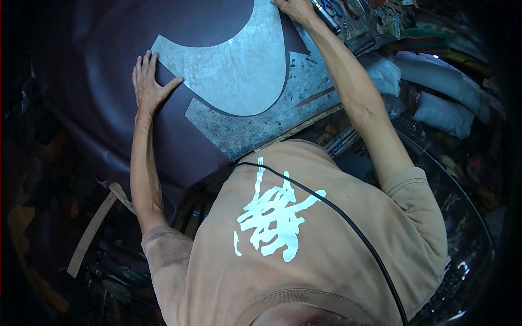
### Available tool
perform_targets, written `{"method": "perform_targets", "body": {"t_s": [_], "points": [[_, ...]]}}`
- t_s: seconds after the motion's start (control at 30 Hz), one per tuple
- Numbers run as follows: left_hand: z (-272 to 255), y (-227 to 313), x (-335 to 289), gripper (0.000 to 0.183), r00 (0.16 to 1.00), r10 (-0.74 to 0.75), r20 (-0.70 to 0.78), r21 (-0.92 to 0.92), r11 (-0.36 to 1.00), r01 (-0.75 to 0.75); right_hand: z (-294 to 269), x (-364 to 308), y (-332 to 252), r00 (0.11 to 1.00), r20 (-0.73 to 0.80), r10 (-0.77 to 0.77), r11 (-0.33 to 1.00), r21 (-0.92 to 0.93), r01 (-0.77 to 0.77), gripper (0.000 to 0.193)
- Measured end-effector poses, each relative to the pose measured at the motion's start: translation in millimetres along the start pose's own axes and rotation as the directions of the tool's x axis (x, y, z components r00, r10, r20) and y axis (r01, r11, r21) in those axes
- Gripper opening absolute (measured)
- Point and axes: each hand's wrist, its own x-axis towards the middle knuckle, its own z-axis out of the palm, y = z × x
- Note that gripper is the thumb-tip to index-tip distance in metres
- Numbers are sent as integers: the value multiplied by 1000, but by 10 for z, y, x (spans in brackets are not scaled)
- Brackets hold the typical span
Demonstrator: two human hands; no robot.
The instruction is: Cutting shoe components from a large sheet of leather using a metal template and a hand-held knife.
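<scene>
At 12 o'clock the curved plate (234,73) is pale grey, faintly mottled. The sheet (89,70) at 10 is plain dark purplish brown, the worktop (307,76) at 1 blue-grey with dark specks. At 6 the shirt (280,233) is tan with white brush-like strokes; the cable (352,223) at 4 is black, the strip of wood (88,234) at 8 pale tan.

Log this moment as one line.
left hand: spread at left edge of pale panel; right hand: at panel's upper-right end; dark sheet: under panel
</scene>
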Motion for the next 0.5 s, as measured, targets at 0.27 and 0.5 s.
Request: {"method": "perform_targets", "body": {"t_s": [0.27,0.5], "points": [[41,-5,-24,100,1000,5,-7,-10,1000,-5,-54,-23,64,996,45,-73,997,19,72,38],[20,-24,10,104,1000,0,-22,-11,1000,0,-79,-5,41,994,32,-103,993,54,101,40]]}}
